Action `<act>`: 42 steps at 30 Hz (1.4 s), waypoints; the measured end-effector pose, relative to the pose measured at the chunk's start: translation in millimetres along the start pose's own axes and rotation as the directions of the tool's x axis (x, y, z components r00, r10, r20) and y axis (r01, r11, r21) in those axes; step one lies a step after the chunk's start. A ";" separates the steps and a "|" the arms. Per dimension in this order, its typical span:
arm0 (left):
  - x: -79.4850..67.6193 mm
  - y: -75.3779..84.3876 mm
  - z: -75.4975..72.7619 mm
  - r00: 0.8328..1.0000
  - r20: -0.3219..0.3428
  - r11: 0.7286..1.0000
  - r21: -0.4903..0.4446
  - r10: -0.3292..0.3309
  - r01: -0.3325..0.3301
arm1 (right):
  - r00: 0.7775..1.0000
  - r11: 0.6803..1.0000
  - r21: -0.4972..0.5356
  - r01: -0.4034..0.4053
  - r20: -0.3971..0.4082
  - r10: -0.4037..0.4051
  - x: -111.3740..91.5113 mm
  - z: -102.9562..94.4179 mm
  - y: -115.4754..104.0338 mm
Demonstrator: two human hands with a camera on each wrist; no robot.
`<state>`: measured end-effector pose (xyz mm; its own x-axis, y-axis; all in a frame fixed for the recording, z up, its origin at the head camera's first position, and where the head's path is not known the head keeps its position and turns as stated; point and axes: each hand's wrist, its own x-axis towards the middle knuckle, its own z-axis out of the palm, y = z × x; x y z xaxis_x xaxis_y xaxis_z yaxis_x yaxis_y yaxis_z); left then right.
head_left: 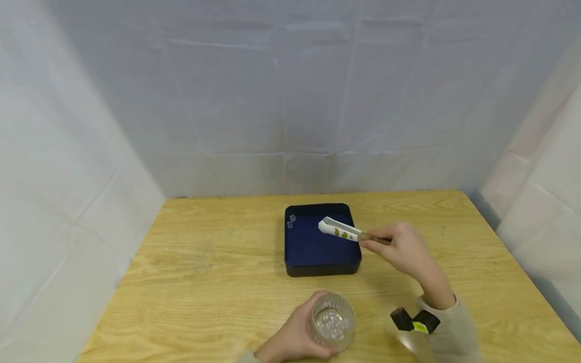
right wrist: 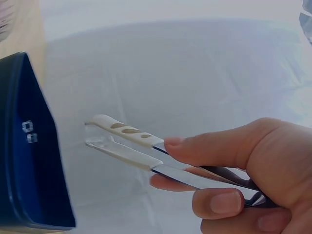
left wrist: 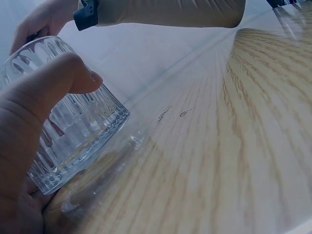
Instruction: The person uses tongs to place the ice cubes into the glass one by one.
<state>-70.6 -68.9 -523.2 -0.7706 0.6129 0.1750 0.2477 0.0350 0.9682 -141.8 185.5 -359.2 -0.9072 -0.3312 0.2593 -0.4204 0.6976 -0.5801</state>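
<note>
My right hand (head_left: 401, 249) pinches a pair of tongs (head_left: 339, 230) with white tips and metal arms, thumb on one arm and fingers on the other. Between the tips, a small clear cube (right wrist: 93, 132) shows in the right wrist view. The tongs hang over a dark blue square box (head_left: 322, 269), whose far left corner holds a few small clear pieces (head_left: 291, 221). Nearer the body, my left hand (head_left: 297, 330) wraps around a ribbed clear glass (head_left: 333, 300). Inside the glass lie several clear cubes (head_left: 333, 325).
The wooden table (head_left: 204, 272) carries the box in its middle. White sheeting (head_left: 281, 101) hangs behind the table and down both sides. A black strap device (head_left: 415, 320) sits on the right wrist, over the sleeve.
</note>
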 end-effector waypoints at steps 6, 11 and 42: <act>-0.7 1.1 1.1 1.000 -0.005 1.000 0.000 0.014 -0.014 | 1.000 1.000 -0.002 0.020 -0.010 -0.020 -12.9 -15.3 -5.2; -0.2 2.7 1.0 1.000 -0.007 1.000 0.000 0.030 -0.030 | 0.999 0.999 0.020 0.043 -0.004 -0.043 -22.5 -26.1 -11.9; 0.1 3.4 0.5 1.000 0.001 1.000 0.014 0.002 -0.002 | 0.852 0.880 0.149 0.450 0.223 -0.474 -56.7 -43.7 -25.3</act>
<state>-69.6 -68.4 -520.0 -0.7696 0.6136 0.1767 0.2573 0.0448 0.9653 -80.2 214.4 -325.5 -0.5711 -0.7546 0.3232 -0.7771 0.3701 -0.5091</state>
